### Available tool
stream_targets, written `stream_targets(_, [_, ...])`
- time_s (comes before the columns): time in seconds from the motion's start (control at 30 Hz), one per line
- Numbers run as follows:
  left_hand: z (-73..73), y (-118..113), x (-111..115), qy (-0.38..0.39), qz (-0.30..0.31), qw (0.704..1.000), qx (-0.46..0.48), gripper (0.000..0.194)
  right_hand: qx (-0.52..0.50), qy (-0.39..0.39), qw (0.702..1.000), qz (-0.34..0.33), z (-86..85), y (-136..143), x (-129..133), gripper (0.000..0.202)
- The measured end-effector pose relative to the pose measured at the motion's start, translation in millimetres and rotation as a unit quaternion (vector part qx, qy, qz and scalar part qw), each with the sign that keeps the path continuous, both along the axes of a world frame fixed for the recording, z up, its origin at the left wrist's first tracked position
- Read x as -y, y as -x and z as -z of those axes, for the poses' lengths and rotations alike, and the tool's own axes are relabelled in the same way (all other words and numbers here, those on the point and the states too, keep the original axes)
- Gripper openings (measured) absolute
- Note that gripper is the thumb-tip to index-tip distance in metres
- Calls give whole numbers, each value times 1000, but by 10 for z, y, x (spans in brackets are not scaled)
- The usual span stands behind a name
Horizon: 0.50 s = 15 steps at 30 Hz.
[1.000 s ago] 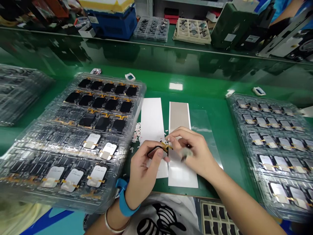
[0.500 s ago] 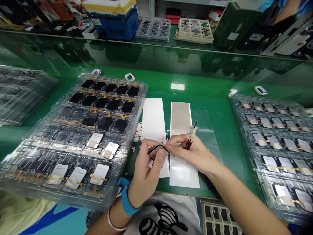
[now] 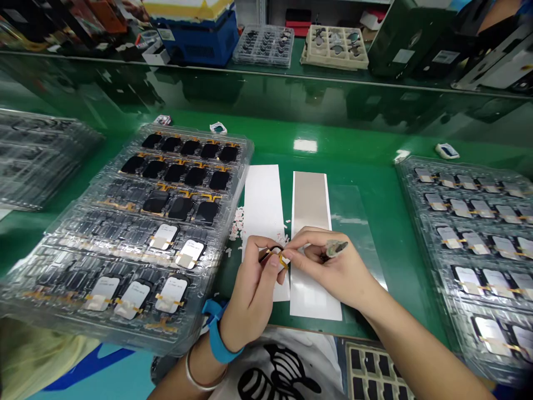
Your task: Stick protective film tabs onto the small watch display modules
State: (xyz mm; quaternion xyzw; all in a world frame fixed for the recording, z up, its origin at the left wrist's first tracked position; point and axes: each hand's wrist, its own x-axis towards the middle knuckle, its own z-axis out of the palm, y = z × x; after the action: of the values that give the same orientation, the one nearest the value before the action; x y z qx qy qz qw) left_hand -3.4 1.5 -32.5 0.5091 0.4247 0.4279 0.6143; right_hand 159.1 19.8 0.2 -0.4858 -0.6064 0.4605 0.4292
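Observation:
In the head view, my left hand (image 3: 255, 289) grips a small display module (image 3: 273, 251) between thumb and fingers, above the white strips. An orange flex cable (image 3: 283, 261) shows at the module's right end. My right hand (image 3: 333, 266) pinches at that end with thumb and forefinger. Tucked in the same hand is a pair of tweezers (image 3: 336, 248), its wrapped end sticking out over the knuckles and its tips hidden. Beneath the hands lie a white backing strip (image 3: 263, 194) and a strip with a grey-beige upper part (image 3: 310, 197).
On the left, a clear tray (image 3: 137, 222) holds dark and silver display modules. Another clear tray (image 3: 478, 222) with silver modules stands on the right. Small pinkish-white scraps (image 3: 237, 225) lie beside the white strip. Behind, a raised shelf carries a blue machine (image 3: 195, 39) and parts trays.
The module has turned in my left hand, so its orange cable now shows near the thumb. My right hand has rolled, and the tweezers' wrapped end has swung from upright to pointing right.

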Motion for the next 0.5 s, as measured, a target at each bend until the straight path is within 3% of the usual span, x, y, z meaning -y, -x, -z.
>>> stream_targets(0.5, [3, 13, -24, -11, 39, 999, -10, 14, 20, 2, 1000, -2, -6, -18, -8, 11])
